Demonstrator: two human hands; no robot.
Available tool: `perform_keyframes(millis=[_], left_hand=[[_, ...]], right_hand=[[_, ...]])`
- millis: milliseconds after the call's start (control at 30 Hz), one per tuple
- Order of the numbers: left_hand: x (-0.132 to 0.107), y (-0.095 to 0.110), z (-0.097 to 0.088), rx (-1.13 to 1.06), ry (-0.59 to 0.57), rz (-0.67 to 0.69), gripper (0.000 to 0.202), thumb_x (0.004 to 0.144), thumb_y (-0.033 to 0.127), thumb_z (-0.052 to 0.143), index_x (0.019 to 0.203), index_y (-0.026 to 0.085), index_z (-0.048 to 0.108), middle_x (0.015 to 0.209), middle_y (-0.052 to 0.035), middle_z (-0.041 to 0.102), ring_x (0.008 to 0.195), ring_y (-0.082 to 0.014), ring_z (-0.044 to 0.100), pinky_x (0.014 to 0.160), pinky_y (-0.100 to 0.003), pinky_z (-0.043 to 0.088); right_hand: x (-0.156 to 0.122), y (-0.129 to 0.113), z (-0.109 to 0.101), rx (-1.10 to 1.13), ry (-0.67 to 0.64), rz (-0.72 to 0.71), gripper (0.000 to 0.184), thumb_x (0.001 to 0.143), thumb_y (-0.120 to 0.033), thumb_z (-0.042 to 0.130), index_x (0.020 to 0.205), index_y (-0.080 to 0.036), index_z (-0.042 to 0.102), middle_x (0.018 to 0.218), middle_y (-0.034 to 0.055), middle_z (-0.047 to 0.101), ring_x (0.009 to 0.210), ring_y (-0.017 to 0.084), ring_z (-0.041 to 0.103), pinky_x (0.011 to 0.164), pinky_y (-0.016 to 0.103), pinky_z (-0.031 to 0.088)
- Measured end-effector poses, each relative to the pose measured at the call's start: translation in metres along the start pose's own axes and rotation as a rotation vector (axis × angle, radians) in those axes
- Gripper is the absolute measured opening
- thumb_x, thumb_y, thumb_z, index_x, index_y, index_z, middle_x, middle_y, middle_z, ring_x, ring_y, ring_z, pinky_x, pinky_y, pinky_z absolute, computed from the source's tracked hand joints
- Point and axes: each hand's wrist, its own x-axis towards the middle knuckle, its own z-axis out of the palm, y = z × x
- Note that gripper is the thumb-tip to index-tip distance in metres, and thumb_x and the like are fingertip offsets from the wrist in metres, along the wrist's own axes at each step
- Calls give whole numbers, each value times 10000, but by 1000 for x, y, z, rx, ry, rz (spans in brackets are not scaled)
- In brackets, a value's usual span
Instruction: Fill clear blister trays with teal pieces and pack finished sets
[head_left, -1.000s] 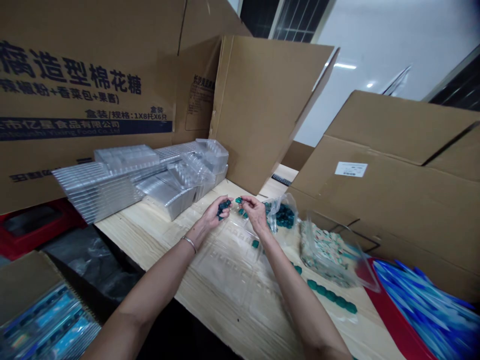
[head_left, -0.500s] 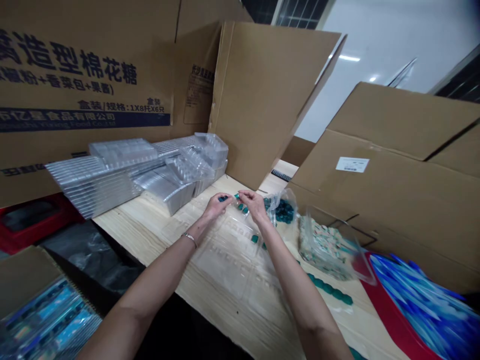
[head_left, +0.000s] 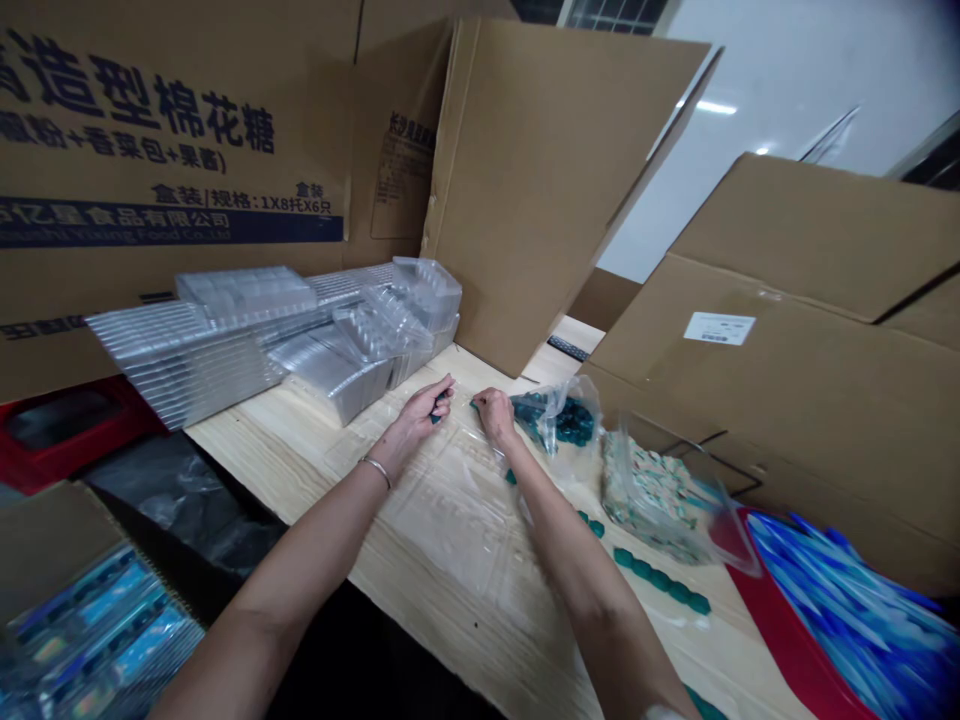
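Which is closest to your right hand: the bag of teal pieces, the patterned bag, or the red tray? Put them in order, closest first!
In the head view:
1. Clear bag of teal pieces: just right of the right hand, on the table.
2. Clear bag of patterned pieces: farther right on the table.
3. Red tray of blue sticks: farthest, at the right edge.
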Motion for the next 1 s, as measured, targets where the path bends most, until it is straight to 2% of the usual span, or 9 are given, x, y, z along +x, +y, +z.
perform_keyframes(millis=[133, 233, 300, 367, 467, 567, 700, 833, 1000], left_hand=[[-3, 2, 0, -71, -25, -49, 257, 825, 340, 546, 790, 89, 583, 652, -13, 505, 394, 5, 292, 319, -119, 210], [-3, -1, 0, -18, 9, -18, 256, 864, 308, 474, 797, 84, 578, 675, -36, 528, 390, 1, 298, 322, -125, 202], [-1, -5, -1, 26, 37, 22, 248, 850, 314, 492, 784, 89, 570, 677, -41, 538, 385, -2, 304, 321, -131, 188], [0, -9, 0, 62, 54, 67, 261, 815, 355, 544, 760, 100, 559, 646, -23, 524, 384, -7, 313, 325, -136, 176], [1, -15, 0, 129, 65, 123, 311, 750, 419, 613, 724, 118, 540, 557, 32, 439, 384, -16, 318, 339, -139, 163], [0, -17, 1, 191, 56, 150, 354, 723, 464, 622, 693, 124, 525, 530, 48, 403, 382, -19, 315, 347, -146, 155], [-1, -14, 2, 249, 17, 183, 336, 718, 453, 619, 715, 124, 545, 597, 16, 481, 394, -17, 323, 355, -150, 162], [-2, -11, 4, 316, -25, 209, 284, 685, 372, 660, 793, 115, 610, 675, -18, 548, 407, -10, 326, 364, -147, 162], [-1, -12, 5, 413, 45, 254, 309, 694, 349, 651, 903, 121, 632, 681, -18, 577, 401, -13, 350, 375, -143, 201]], right_hand=[[-1, -6, -6, 12, -29, -29, 126, 653, -87, 597, 620, -182, 674, 755, 89, 682, 850, 212, 591, 808, 302, 417], [-1, -16, -17, 48, -26, -66, 114, 670, -175, 621, 759, -184, 692, 830, 77, 686, 838, 203, 591, 817, 317, 432], [-2, -27, -23, 115, -18, -79, 199, 726, -286, 588, 867, -182, 683, 874, 67, 684, 784, 180, 600, 767, 307, 463], [-3, -40, -25, 228, -42, -99, 256, 743, -358, 567, 883, -175, 678, 849, 60, 683, 723, 164, 605, 700, 287, 482], [-5, -57, -22, 357, -97, -144, 202, 684, -333, 617, 801, -186, 692, 803, 47, 681, 708, 159, 604, 703, 283, 483], [-4, -63, -17, 461, -108, -47, 160, 641, -281, 624, 757, -193, 689, 745, 25, 678, 678, 152, 611, 707, 288, 490], [-3, -59, -17, 590, -115, 56, 264, 673, -330, 586, 861, -164, 668, 707, 26, 684, 622, 145, 631, 646, 278, 514], [-6, -54, -23, 845, -164, 160, 331, 673, -357, 623, 929, -150, 654, 762, 39, 699, 652, 135, 644, 702, 285, 518], [-10, -53, -24, 942, -175, 191, 354, 635, -342, 681, 934, -154, 663, 819, 42, 705, 708, 136, 653, 777, 298, 505]])
